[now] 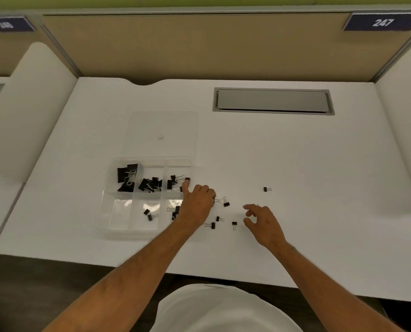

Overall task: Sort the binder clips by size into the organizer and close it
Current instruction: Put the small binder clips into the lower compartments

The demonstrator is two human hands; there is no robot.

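On the desk, your left hand (197,202) pokes a clip into the organizer (103,226), fingers curled. Your right hand (262,221) spreads loosely over loose clips (234,225), ready to pick.

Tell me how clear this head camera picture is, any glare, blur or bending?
Head view: wide-angle bending curves the desk edge and the partition; glare whitens the front compartments of the clear organizer; the sign reading 247 is legible, the left sign is blurred; lighting is soft, with faint shadows under the left hand and right hand.
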